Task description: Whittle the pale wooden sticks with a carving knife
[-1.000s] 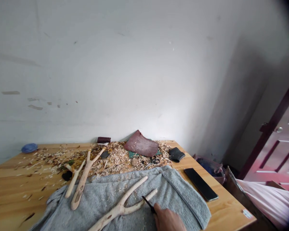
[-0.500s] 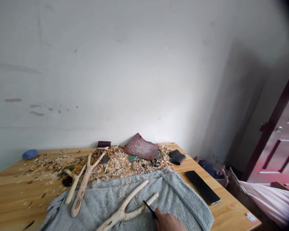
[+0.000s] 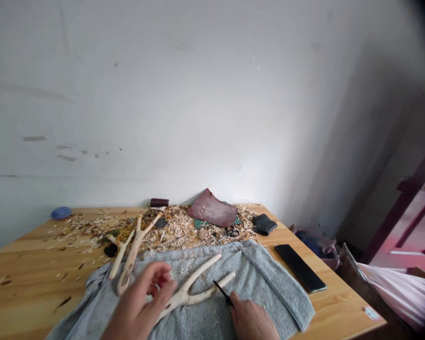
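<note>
A peeled forked branch (image 3: 195,278) lies on a grey cloth (image 3: 269,293), its two prongs pointing up and right. My right hand (image 3: 252,318) is closed around the dark handle of a small knife (image 3: 222,291), whose thin black blade reaches over the lower prong; I cannot tell if it touches the wood. Over the branch's handle end hovers my left hand (image 3: 147,295), fingers curled and thumb apart, with nothing visible in it. It hides part of that handle. Left of it lie a larger peeled forked branch (image 3: 134,250) and a smaller one (image 3: 120,257).
Wood shavings (image 3: 173,231) cover the table's back. A maroon leather piece (image 3: 212,210), a dark roll (image 3: 159,202), scissors (image 3: 230,232) and a black folded piece (image 3: 264,224) lie there. A phone (image 3: 300,268) rests right of the cloth; a blue disc (image 3: 61,213) sits far left.
My left hand has come into view from below, over the forked branch's handle. The right hand still holds the knife at the lower prong. The whole view has shifted slightly.
</note>
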Available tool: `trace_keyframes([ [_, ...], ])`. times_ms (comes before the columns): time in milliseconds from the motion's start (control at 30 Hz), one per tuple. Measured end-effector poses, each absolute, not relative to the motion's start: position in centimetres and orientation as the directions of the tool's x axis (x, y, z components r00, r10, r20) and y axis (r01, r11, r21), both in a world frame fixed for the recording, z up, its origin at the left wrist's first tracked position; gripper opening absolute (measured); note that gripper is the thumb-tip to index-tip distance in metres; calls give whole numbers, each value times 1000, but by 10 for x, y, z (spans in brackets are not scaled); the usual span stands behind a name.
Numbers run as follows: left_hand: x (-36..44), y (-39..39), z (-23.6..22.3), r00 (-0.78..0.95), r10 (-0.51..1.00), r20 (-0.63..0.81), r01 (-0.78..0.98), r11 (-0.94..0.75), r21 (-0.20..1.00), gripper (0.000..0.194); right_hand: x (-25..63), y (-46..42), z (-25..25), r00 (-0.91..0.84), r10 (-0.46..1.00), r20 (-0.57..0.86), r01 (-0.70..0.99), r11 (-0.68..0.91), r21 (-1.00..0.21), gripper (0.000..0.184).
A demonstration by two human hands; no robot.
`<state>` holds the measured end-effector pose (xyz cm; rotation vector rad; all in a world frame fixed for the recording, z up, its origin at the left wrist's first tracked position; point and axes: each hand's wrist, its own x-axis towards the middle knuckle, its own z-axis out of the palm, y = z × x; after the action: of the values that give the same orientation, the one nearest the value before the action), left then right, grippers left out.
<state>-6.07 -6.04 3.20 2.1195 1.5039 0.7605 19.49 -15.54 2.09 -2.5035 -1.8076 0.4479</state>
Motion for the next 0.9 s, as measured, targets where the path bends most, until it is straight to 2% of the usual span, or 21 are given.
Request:
trace_keyframes([
  [100,-27,-48,38,405,913,-50,828,-344,443,25,194,-158,24,283,933,-221,926,-326,-189,37],
  [133,-18,-46,39,425,900,-100,857,-364,365,24,194,-158,24,281,933,-223,927,-324,-188,36],
  [167,-12,-45,39,431,896,-111,864,-374,337,24,193,-159,24,282,933,-222,928,-324,-186,36],
  [267,-5,-49,45,468,865,-180,850,-386,358,21,193,-160,21,293,934,-202,926,-330,-182,35],
  [367,-4,-56,50,512,840,-180,828,-428,362,19,194,-162,20,310,928,-206,917,-349,-195,33],
  [467,-2,-59,48,538,812,-227,819,-441,367,30,197,-163,20,316,928,-199,909,-356,-216,32],
  [667,0,-59,33,556,813,-171,802,-472,365,27,206,-163,21,270,944,-189,912,-314,-265,30],
  [900,0,-62,33,531,830,-170,822,-456,341,28,199,-166,29,267,936,-230,925,-316,-210,32],
])
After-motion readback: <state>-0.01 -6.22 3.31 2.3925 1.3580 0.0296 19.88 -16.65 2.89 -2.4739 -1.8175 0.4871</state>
